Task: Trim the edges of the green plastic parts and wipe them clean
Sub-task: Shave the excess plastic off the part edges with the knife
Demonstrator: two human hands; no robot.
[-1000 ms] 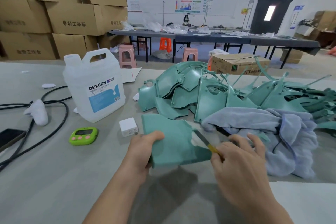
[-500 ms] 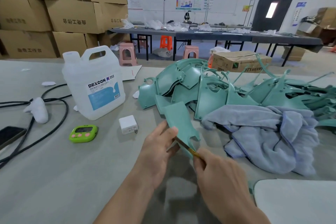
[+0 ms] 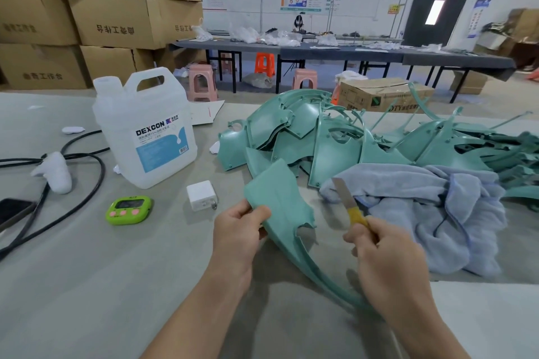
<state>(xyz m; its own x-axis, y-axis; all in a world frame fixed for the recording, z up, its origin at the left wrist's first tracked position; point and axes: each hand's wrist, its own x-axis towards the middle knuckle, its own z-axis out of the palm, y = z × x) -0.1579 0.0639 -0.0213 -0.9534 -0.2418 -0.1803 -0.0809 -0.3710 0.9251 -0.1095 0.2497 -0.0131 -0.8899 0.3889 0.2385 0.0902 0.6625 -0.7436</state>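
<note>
My left hand (image 3: 237, 234) grips a green plastic part (image 3: 277, 198) by its left edge, holding it tilted above the table. The part's thin curved strip runs down to the right under my right wrist. My right hand (image 3: 388, 265) holds a small knife (image 3: 345, 199) by its yellow handle, blade pointing up and away, a short gap right of the part. A pile of green plastic parts (image 3: 335, 143) lies behind. A lilac towel (image 3: 437, 213) is bunched at the right, partly over the pile.
On the grey table stand a white DEXCON jug (image 3: 145, 128), a green timer (image 3: 128, 210), a white charger (image 3: 201, 195), black cables (image 3: 73, 183), a white glove (image 3: 55, 172) and a phone (image 3: 11, 210). Cardboard boxes (image 3: 110, 17) are stacked behind; stools and a long table stand beyond.
My left hand has turned the green part so its face shows and its strip trails down. My right hand has drawn the knife off the part's edge, to the right.
</note>
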